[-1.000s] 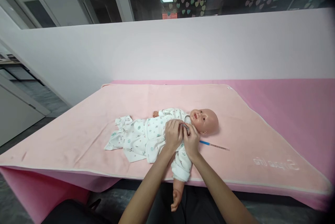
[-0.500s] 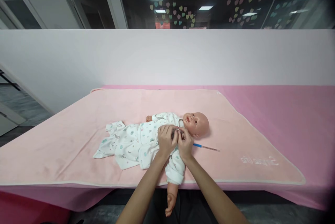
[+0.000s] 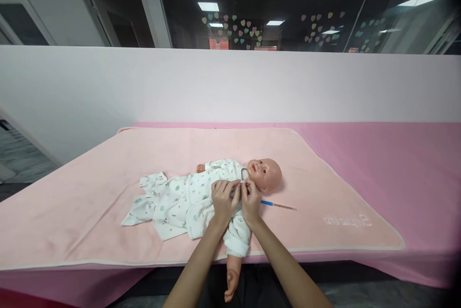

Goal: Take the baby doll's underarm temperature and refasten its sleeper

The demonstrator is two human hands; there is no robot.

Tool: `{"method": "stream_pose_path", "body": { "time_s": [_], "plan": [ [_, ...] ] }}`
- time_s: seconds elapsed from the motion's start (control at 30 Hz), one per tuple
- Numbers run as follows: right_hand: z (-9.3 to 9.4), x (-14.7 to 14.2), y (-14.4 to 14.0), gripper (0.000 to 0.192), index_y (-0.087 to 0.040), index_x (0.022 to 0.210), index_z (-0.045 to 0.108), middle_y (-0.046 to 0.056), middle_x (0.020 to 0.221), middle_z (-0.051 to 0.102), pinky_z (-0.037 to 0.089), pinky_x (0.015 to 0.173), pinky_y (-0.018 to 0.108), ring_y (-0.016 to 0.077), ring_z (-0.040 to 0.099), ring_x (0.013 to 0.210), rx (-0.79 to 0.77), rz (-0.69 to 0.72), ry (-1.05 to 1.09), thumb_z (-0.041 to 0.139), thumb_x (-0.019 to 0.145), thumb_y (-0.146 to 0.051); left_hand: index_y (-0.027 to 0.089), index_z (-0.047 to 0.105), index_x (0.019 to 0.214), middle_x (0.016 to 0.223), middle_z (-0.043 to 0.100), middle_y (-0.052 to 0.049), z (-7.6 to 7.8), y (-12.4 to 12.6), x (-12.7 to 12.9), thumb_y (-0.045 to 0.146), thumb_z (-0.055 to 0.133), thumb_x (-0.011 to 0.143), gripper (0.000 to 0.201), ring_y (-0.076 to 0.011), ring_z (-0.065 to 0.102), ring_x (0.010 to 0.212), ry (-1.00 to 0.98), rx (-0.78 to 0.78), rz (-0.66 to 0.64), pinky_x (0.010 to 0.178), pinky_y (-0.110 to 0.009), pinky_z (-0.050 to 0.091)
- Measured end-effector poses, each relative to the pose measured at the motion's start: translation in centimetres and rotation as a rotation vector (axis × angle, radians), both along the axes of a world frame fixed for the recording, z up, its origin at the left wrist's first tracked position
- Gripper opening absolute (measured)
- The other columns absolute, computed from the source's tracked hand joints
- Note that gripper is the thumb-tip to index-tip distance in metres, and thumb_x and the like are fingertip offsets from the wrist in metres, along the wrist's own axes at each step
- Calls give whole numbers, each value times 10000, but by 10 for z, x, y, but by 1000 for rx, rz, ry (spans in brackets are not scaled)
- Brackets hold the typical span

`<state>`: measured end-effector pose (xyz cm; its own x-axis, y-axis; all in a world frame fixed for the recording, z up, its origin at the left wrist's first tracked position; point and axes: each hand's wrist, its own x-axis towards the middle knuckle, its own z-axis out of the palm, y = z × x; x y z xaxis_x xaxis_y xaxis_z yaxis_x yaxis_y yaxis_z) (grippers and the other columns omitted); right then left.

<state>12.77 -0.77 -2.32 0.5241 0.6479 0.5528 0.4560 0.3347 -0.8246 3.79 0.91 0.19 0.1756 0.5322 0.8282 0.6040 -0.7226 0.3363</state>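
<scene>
Doll (image 3: 267,173) near table (image 3: 378,173) front edge, sleeves (image 3: 236,241) on; left hand (image 3: 224,198) and right hand (image 3: 251,201) together, pinching shirt (image 3: 201,190) near collar; seemingly not yet fastened.

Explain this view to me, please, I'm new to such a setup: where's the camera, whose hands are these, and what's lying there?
There's no machine: a camera worn on a person's head looks forward and down at their own bare hands. A doll in white patterned clothes lies on a peach blanket, beside a slim blue-ended stick. The left hand and right hand meet at the clothes below its neck; exactly what they pinch is too small to tell.
</scene>
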Motion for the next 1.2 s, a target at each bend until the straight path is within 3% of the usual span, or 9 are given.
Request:
{"method": "stream_pose_path", "body": {
  "time_s": [0.27, 0.43, 0.6, 0.7, 0.9, 1.2],
  "plan": [
    [-2, 1, 0, 196, -175, 920, 513, 56, 819, 616, 462, 691, 298, 165, 578, 738, 42, -62, -32, 370, 897, -306, 202, 626, 1015, 943, 646, -52, -2, -16, -12, 176, 530, 810, 228, -187, 549, 911, 72, 47, 117, 865, -355, 336],
    [2, 1, 0, 213, -173, 964, 523, 74, 896, 612, 478, 771, 329, 172, 582, 845, 109, -79, -90, 328, 901, -234, 206, 632, 1015, 1020, 630, -70, -4, -24, -28, 217, 520, 822, 223, -220, 529, 972, 19, -60, 280, 883, -383, 318],
    [9, -5, -5, 315, -170, 1055, 562, 99, 1008, 628, 478, 870, 350, 177, 578, 1004, 201, -36, -237, 314, 865, -131, 226, 635, 970, 1008, 628, -60, -2, -28, -28, 224, 515, 827, 187, -214, 536, 969, 50, -73, 221, 885, -389, 320],
    [12, -10, -11, 349, -171, 1098, 571, 97, 1054, 636, 493, 872, 335, 174, 582, 1032, 208, 63, -336, 349, 836, -110, 199, 609, 931, 994, 629, -64, -2, -28, -26, 217, 502, 833, 146, -207, 542, 965, 61, -94, 202, 884, -385, 321],
    [18, -13, -15, 323, -187, 1037, 608, 72, 994, 656, 519, 812, 295, 158, 616, 937, 110, 251, -429, 360, 841, -118, 192, 573, 904, 954, 632, -57, -5, -27, -27, 215, 452, 853, 133, -200, 544, 940, 16, -149, 176, 877, -384, 326],
    [11, -10, -6, 277, -199, 1046, 613, 60, 953, 668, 515, 751, 262, 148, 634, 873, 57, 256, -494, 367, 923, -233, 202, 609, 897, 856, 649, -21, -5, -26, -30, 245, 468, 874, 149, -166, 554, 837, -151, -199, 168, 819, -331, 368]
  ]
}}
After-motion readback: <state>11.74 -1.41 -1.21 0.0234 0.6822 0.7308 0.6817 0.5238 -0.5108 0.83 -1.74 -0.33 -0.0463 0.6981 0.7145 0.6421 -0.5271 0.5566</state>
